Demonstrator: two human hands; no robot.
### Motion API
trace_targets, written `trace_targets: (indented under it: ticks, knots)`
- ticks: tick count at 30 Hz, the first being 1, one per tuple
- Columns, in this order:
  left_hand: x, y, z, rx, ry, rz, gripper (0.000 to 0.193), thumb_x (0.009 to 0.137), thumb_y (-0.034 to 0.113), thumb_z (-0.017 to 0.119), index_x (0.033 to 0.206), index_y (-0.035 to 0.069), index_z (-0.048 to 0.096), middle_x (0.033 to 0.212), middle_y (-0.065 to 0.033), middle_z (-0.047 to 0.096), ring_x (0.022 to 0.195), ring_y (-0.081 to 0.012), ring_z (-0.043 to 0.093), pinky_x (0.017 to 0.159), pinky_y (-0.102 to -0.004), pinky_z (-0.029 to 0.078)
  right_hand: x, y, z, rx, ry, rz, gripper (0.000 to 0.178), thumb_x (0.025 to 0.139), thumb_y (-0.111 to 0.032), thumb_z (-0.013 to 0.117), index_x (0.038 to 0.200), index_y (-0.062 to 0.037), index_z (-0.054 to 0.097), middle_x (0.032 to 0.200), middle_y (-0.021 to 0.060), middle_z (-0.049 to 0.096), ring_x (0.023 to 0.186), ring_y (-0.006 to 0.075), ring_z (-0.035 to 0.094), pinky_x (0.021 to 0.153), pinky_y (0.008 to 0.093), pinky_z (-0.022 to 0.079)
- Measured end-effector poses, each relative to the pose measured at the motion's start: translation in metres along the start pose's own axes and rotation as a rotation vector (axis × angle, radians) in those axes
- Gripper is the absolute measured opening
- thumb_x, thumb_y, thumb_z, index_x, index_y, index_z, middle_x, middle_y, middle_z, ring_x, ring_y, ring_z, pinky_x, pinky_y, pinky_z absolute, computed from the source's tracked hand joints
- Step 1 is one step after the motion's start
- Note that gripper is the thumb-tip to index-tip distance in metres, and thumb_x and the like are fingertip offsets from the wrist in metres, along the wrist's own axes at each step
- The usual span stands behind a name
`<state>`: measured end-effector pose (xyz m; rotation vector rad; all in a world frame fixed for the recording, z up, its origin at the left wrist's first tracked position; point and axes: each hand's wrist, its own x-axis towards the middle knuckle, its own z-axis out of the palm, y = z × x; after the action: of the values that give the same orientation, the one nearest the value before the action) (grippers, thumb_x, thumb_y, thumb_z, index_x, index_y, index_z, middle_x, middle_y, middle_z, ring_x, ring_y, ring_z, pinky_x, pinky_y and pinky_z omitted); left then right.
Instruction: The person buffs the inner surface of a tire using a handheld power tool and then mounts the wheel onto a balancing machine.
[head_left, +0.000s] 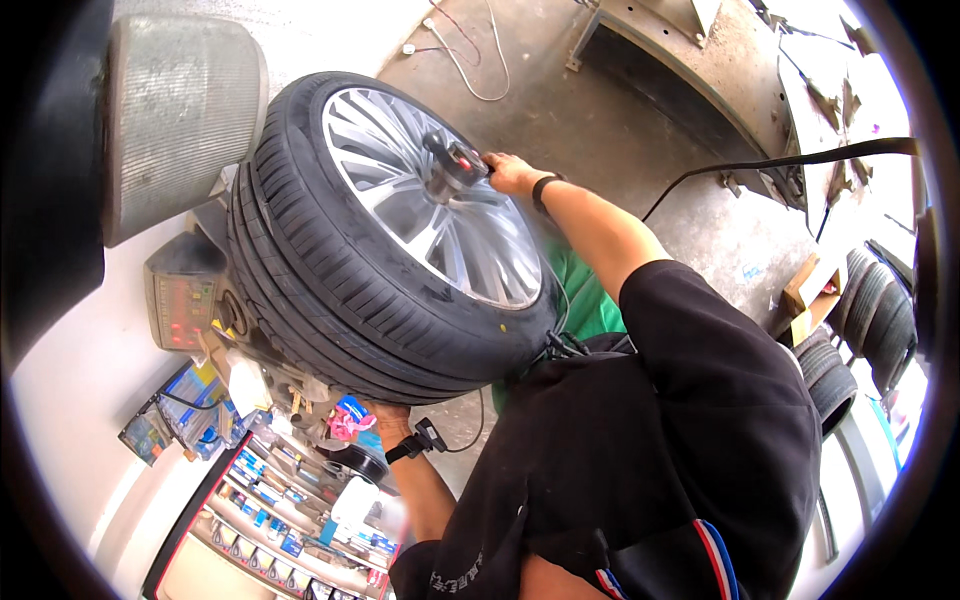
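A wheel with a black tyre [320,260] and a silver multi-spoke alloy rim [375,172] stands tilted in front of me, mounted on a wheel balancer. A dark clamp nut [462,172] with handles sits at the hub. My right hand [515,175] reaches across the rim, its fingers closed around one handle of the nut. Below the tyre's lower edge is my left hand [388,418], next to a pink and blue crumpled packet [350,420]. The tyre and the clutter hide most of its fingers. Both wrists wear dark bands.
A grey ribbed hood [185,125] rises left of the wheel. Beneath it is the balancer's display panel [185,310] with red lights. Stocked shelves [270,510] stand lower left. Several stacked tyres [875,315] lie at right. A black cable [780,162] runs in from the right, near a large curved metal part [690,70].
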<state>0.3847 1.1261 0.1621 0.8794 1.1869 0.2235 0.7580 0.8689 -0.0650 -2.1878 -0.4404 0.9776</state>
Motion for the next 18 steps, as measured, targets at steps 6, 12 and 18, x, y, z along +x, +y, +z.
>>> trace_targets:
  ticks: [6, 12, 18]
  knots:
    - [0.002, -0.001, -0.015, -0.063, -0.086, -0.012, 0.080, 0.087, 0.070, 0.043, 0.144, 0.016, 0.039, 0.148, -0.0041, 0.041, 0.134, -0.0303, 0.037, 0.114, -0.0487, 0.027, -0.083, -0.067, -0.029, 0.294, -0.040, 0.155, 0.057, 0.072, -0.018, 0.059, 0.125, 0.0030, 0.051, 0.104, 0.0280, 0.065, 0.103, 0.0386, 0.063, 0.086, 0.0461, 0.050]
    - [0.009, -0.006, -0.026, -0.080, -0.095, -0.033, 0.083, 0.086, 0.070, 0.044, 0.148, 0.015, 0.033, 0.153, -0.0040, 0.033, 0.138, -0.0312, 0.031, 0.116, -0.0494, 0.024, -0.038, -0.144, -0.086, 0.336, -0.025, 0.026, 0.042, 0.092, -0.031, 0.059, 0.103, 0.0092, 0.058, 0.084, 0.0227, 0.069, 0.069, 0.0298, 0.070, 0.060, 0.0396, 0.056]
    - [0.034, -0.012, -0.068, 0.073, -0.156, -0.026, 0.085, 0.087, 0.073, 0.037, 0.149, 0.015, 0.031, 0.155, -0.0046, 0.030, 0.139, -0.0322, 0.029, 0.115, -0.0515, 0.023, 0.026, -0.148, -0.104, 0.091, 0.048, 0.000, 0.066, 0.094, -0.058, 0.043, 0.084, 0.0031, 0.068, 0.080, 0.0211, 0.068, 0.079, 0.0369, 0.067, 0.081, 0.0448, 0.051]
